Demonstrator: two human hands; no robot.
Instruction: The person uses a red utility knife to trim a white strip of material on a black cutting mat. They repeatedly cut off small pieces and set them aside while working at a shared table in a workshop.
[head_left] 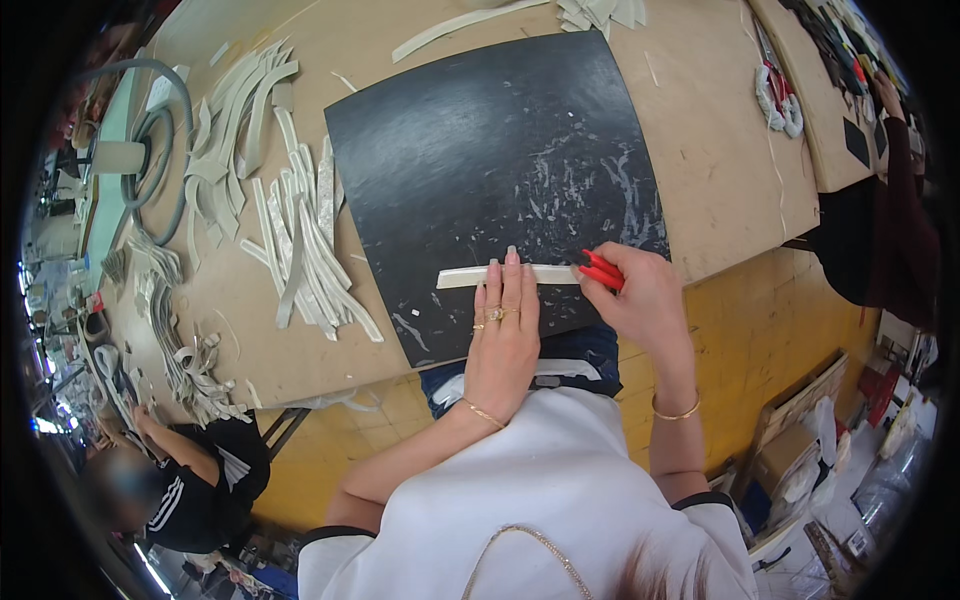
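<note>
A narrow off-white strip [458, 277], looking like fabric or leather, lies crosswise near the front edge of a black mat [450, 170]. Flat on top of it rests my left hand [507, 335], fingers stretched out and pressing it down, so the strip's middle is covered. My right hand [645, 300] is closed around a small red-handled tool [602, 270] with a dark tip. That tip is at the strip's right end; whether it touches the strip I cannot tell, and the tool's exact kind is unclear.
Left of the mat lie a bundle of pale strips [305, 255] and a heap of curved pieces [225, 140]. A grey hose [183, 180] loops at the far left. Red-handled scissors [775, 95] lie at the right. Other people sit or stand on both sides.
</note>
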